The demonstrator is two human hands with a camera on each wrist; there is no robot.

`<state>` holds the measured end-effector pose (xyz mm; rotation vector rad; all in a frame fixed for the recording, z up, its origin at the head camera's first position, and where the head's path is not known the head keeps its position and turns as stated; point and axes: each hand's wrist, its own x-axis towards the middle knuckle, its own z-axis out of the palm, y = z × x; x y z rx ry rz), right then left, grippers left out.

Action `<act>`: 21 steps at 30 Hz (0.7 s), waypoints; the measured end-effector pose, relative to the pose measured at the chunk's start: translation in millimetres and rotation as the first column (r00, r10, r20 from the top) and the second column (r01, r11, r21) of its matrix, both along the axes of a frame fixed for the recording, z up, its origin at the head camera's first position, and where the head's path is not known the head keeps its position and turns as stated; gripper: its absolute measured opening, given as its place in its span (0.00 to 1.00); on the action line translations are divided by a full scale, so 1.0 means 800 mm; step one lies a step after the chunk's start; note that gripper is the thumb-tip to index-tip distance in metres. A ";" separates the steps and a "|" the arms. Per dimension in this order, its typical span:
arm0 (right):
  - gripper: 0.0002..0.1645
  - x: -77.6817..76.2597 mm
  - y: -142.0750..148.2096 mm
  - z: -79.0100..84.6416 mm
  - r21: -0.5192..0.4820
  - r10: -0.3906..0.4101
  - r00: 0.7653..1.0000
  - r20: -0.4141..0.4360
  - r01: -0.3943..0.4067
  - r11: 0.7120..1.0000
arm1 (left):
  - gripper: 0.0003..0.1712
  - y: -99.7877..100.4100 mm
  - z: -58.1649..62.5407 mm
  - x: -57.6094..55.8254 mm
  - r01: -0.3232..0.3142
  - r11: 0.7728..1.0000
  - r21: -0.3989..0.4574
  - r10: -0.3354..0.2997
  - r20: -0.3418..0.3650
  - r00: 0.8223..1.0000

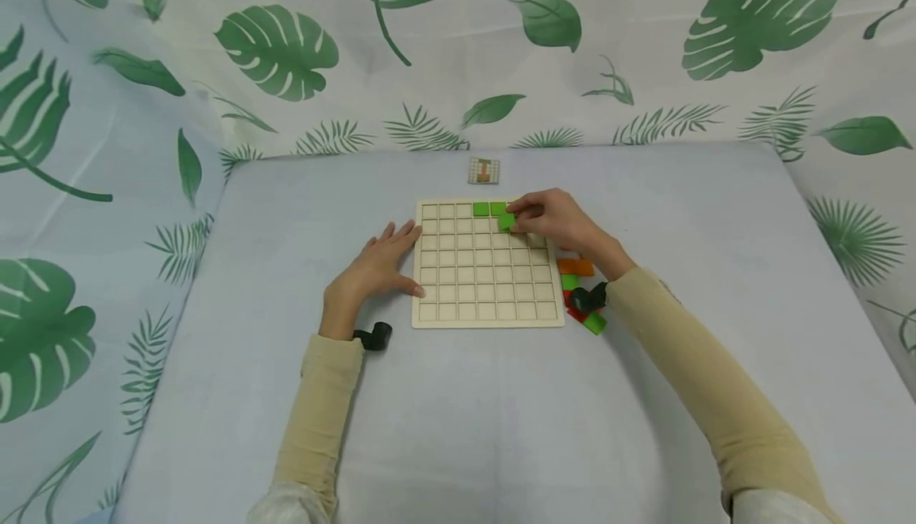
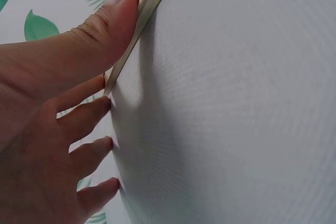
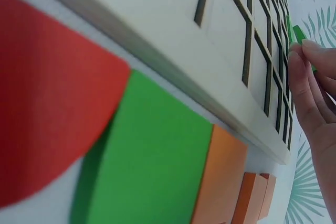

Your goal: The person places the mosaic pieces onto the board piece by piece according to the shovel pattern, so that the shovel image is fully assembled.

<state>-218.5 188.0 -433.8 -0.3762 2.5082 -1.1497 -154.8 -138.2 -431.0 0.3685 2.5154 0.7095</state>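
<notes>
Tan sleeves (image 1: 704, 365) lie nearest the head camera, reaching in from the bottom edge, one on each arm. Beyond them hangs a white backdrop (image 1: 429, 87) printed with green leaves, behind a pale table (image 1: 458, 413). A square wooden grid board (image 1: 487, 273), seven cells by seven, lies flat on the table. Spread loosely at its left side is the left hand (image 1: 375, 265), fingers apart and nearly straight, thumb touching the board's edge, grasping nothing. Over the far right part, the right hand (image 1: 561, 218) has its thumb and fingertips closed in a pinch. Beside the board's right edge, under the right forearm, loose pieces lie close together: a red piece (image 3: 47, 87) with a rounded edge, a green piece (image 3: 157, 150) and orange pieces (image 3: 223, 171). Each wrist wears a small black camera (image 1: 375, 336). Just past the far edge sits a patterned card (image 1: 483, 171). Smallest are the square green tiles: two green tiles (image 1: 480, 209) side by side in the far row, and a pinched tile (image 1: 506, 221) near them; whether it touches the board, I cannot tell.
</notes>
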 end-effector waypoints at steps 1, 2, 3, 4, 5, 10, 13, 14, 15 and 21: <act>0.20 -0.002 -0.001 0.000 0.000 0.007 1.000 -0.002 -0.007 1.000 | 0.66 0.000 0.001 0.000 -0.001 1.000 0.002 0.001 0.002 1.000; 0.20 -0.003 -0.001 0.001 -0.001 0.013 1.000 -0.003 -0.013 1.000 | 0.66 0.000 0.002 0.000 -0.003 1.000 0.003 0.003 0.005 1.000; 0.20 -0.004 -0.002 0.001 0.000 0.018 1.000 -0.004 -0.018 1.000 | 0.66 0.000 0.002 0.000 -0.004 1.000 0.003 0.003 0.010 1.000; 0.20 -0.005 -0.003 0.002 0.003 0.023 1.000 -0.007 -0.023 1.000 | 0.66 0.001 0.003 0.000 -0.005 1.000 0.003 0.005 0.015 1.000; 0.20 -0.006 -0.004 0.003 0.004 0.026 1.000 -0.010 -0.026 1.000 | 0.66 0.001 0.004 0.000 -0.007 1.000 0.004 0.007 0.020 1.000; 0.21 -0.010 -0.012 0.007 0.010 0.036 0.999 -0.026 -0.036 0.999 | 0.66 0.001 0.004 0.000 -0.009 1.000 0.005 0.009 0.033 0.999; 0.22 -0.013 -0.018 0.008 0.014 0.044 0.999 -0.029 -0.044 0.999 | 0.66 0.000 0.004 0.001 -0.003 1.000 0.003 0.003 0.033 0.999; 0.22 -0.014 -0.020 0.008 0.012 0.048 0.998 -0.028 -0.047 0.999 | 0.66 0.000 0.003 0.001 -0.001 1.000 0.003 0.001 0.030 1.000; 0.22 -0.015 -0.021 0.008 0.014 0.052 0.998 -0.027 -0.052 0.999 | 0.66 0.000 0.003 0.001 -0.001 1.000 0.005 0.001 0.029 1.000; 0.21 -0.020 -0.026 0.009 0.019 0.065 0.997 -0.031 -0.065 0.998 | 0.66 0.000 0.002 0.002 -0.002 1.000 0.027 0.001 0.022 1.000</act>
